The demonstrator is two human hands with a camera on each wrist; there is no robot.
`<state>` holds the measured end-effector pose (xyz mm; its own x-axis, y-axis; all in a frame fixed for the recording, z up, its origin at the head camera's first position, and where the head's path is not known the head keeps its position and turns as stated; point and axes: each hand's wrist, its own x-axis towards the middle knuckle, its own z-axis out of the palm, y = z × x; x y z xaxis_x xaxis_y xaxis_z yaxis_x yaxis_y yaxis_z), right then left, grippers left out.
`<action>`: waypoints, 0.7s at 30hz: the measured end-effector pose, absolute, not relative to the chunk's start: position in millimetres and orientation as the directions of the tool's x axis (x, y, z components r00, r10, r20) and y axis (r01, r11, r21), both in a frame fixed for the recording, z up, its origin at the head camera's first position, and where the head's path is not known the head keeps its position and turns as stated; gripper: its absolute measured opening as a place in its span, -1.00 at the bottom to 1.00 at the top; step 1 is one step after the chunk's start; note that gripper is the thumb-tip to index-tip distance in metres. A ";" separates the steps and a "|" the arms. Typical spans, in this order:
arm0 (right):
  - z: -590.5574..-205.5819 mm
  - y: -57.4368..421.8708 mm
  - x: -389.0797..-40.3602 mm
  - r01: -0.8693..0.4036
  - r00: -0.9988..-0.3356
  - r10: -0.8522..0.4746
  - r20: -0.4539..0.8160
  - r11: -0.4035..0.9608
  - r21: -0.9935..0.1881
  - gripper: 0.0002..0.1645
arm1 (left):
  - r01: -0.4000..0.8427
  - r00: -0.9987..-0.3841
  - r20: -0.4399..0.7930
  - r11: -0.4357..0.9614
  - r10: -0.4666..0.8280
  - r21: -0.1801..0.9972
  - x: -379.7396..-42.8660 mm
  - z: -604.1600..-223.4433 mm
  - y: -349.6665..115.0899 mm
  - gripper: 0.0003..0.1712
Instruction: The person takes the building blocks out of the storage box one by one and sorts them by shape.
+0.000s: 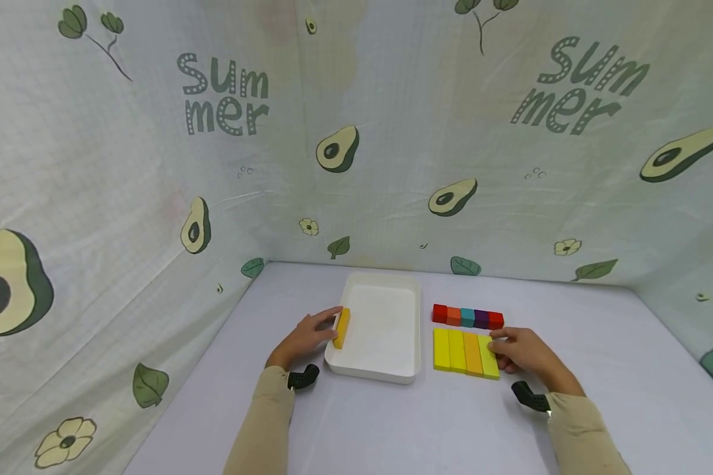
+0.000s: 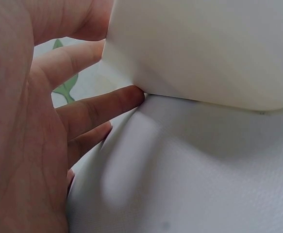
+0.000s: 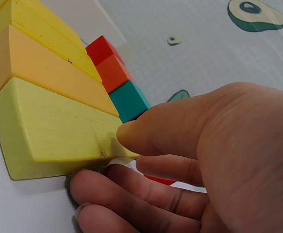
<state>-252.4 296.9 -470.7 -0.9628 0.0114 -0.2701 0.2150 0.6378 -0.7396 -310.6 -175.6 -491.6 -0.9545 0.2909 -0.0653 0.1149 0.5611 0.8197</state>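
A yellow-orange wooden block (image 1: 342,328) stands along the left wall of the white tray (image 1: 373,376). My left hand (image 1: 305,339) grips this block with thumb and index finger near its two ends. In the left wrist view, the tray's outer wall (image 2: 204,53) hides those fingertips, and another finger touches its lower edge. To the tray's right, my right hand (image 1: 527,349) pinches the edge of a yellow-green block (image 3: 63,128), thumb on top and fingers against its side. That block ends a row with two yellow blocks (image 1: 449,349) and a light orange block (image 1: 473,353).
Behind the yellow row lies a line of small cubes: red (image 1: 440,313), orange (image 1: 453,316), teal (image 1: 467,317), purple (image 1: 481,319) and another red cube (image 1: 496,320). A pale patterned cloth (image 1: 392,132) hangs behind and beside the white table (image 1: 392,429).
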 end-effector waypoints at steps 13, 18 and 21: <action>-454.0 290.3 -254.7 0.185 -0.981 0.070 -0.179 0.596 -0.781 -0.42 | 0.141 -0.949 -0.050 0.561 0.311 0.816 -310.0 -490.2 -175.2 -0.35; -450.3 274.2 -265.4 0.145 -0.989 0.048 -0.139 0.487 -0.861 -0.43 | 0.134 -0.951 -0.054 0.564 0.304 0.815 -309.5 -490.1 -176.6 -0.36; -446.1 261.2 -273.0 0.110 -0.994 0.025 -0.110 0.438 -0.892 -0.45 | 0.177 -0.940 -0.023 0.543 0.341 0.821 -312.2 -491.5 -176.3 -0.36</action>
